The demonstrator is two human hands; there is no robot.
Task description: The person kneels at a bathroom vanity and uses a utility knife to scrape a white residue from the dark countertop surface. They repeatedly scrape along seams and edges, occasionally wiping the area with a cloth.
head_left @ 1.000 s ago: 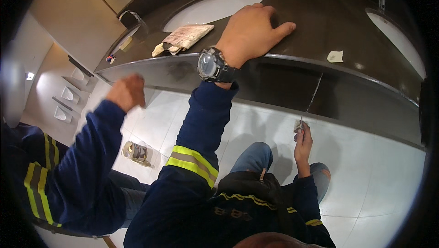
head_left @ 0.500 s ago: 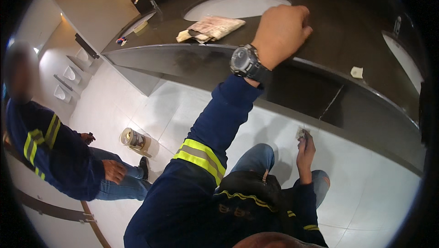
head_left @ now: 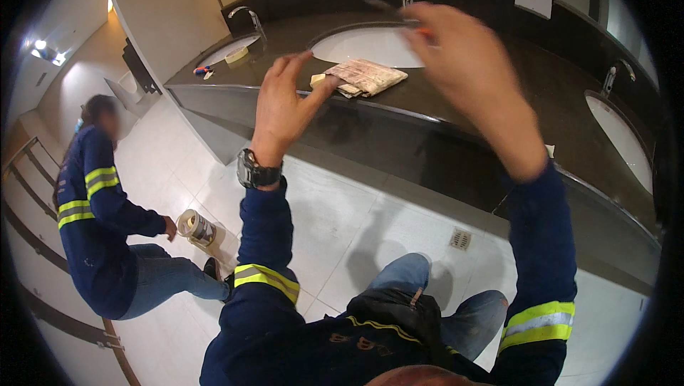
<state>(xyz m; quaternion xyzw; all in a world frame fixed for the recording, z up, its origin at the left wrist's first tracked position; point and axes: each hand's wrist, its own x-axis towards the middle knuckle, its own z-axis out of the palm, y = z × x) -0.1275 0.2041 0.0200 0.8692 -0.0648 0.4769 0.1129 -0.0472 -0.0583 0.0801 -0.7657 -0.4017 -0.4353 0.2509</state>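
A folded, stained cloth [head_left: 367, 76] lies on the dark counter's front edge, before the middle sink. Beside it my left hand [head_left: 283, 105] is open, fingers apart, its thumb over a small pale piece at the cloth's left end; whether it touches is unclear. Raised over the right side of the middle basin, my right hand [head_left: 467, 55] is closed round a tool with an orange-and-black handle [head_left: 425, 32]. The tool's thin dark end points left toward the faucet, too blurred to name its kind.
The dark counter [head_left: 285, 65] holds a left sink, middle sink [head_left: 342, 48] and right sink [head_left: 620, 129], each with a faucet. A pale tape roll [head_left: 236, 55] and a red-and-blue item [head_left: 203, 70] lie left. Another person [head_left: 107, 194] bends near a bucket [head_left: 196, 227]. There is a floor drain [head_left: 460, 238].
My right hand has risen from near the floor drain to above the middle sink. My left hand has moved left to the cloth and unclenched. The other person now leans toward the bucket.
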